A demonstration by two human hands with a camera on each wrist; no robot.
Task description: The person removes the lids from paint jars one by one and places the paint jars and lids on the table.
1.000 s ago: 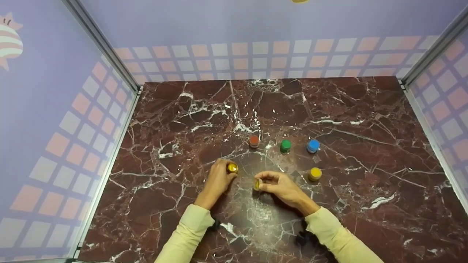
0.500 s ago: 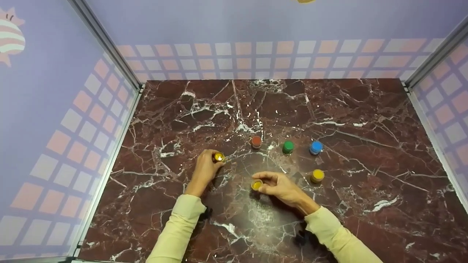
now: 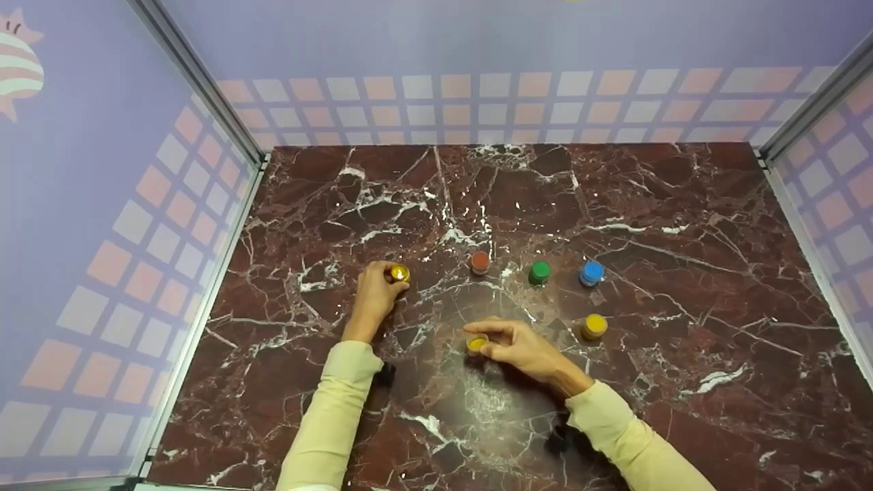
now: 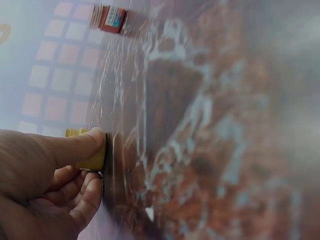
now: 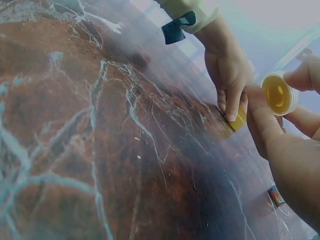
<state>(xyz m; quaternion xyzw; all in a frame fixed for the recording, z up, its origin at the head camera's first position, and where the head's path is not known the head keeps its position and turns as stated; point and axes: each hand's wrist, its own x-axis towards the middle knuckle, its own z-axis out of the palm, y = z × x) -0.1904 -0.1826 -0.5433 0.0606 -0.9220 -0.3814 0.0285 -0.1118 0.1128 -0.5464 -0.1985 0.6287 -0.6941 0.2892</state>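
My left hand (image 3: 372, 294) grips a small open yellow paint jar (image 3: 400, 273) between thumb and fingers, left of the red-topped jar. In the left wrist view this jar (image 4: 92, 157) stands upright, its base right at the marble tabletop. Nearer the front, my right hand (image 3: 524, 349) pinches a jar lid (image 3: 476, 346) by its edge, raised over the table. The right wrist view shows the inside of the lid (image 5: 278, 94), coated yellow within a pale rim. Behind it, the left hand (image 5: 231, 75) appears with the yellow jar.
A red-topped jar (image 3: 480, 263), a green one (image 3: 539, 273) and a blue one (image 3: 591, 273) stand in a loose row on the marble table (image 3: 655, 409). Another yellow jar (image 3: 595, 326) stands in front of the blue one, right of my right hand. Patterned panels (image 3: 450, 48) enclose the table.
My left hand has carried the open yellow jar left and farther back, away from the right hand. The right hand stays nearly in place, and the lid has turned its yellow inside upward.
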